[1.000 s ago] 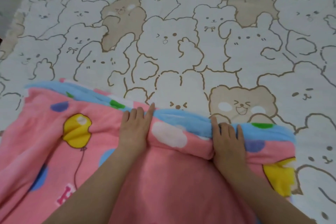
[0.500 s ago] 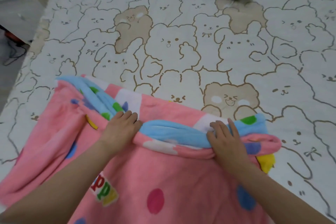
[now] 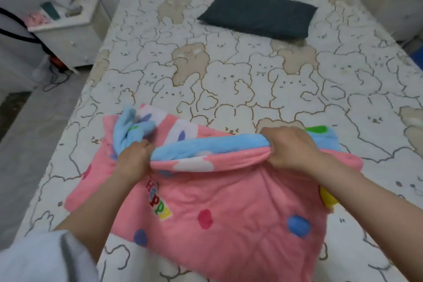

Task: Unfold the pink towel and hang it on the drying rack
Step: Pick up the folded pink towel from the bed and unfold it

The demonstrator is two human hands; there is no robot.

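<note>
You grip pink towel [image 3: 229, 208]: soft fleecy cloth, matt. Bedsheet [image 3: 229, 75] under it: smooth printed cloth. Dark pillow [image 3: 258, 14]: matt fabric.

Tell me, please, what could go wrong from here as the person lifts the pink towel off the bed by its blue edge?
The left hand grips a bunched clump of the blue edge, so the pink towel may come up twisted rather than unfolded. The right hand holds well in from the far corner, which could sag or drag on the bed sheet. No drying rack is visible, so carrying may loosen the grip.
</note>
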